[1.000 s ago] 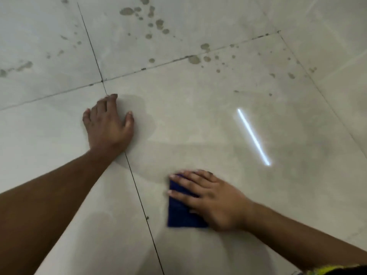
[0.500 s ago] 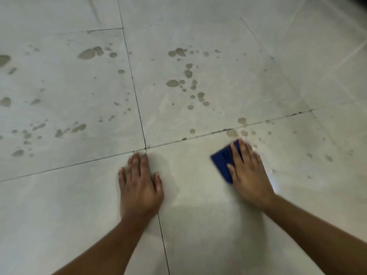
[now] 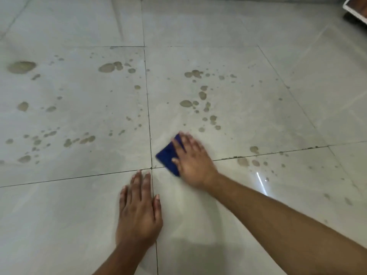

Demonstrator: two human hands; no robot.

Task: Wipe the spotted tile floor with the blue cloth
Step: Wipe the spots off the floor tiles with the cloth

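Pressing the soft, light blue cloth (image 3: 168, 155) flat with our right hand (image 3: 193, 162), fingers straight, we slide it easily across the floor (image 3: 258, 120). Our left hand (image 3: 139, 211) rests flat, fingers relaxed, near the tile corner.

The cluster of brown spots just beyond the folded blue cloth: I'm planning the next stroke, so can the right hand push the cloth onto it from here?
Probably yes: bare pale tile floor lies between the folded blue cloth under the right hand and the cluster of brown spots.
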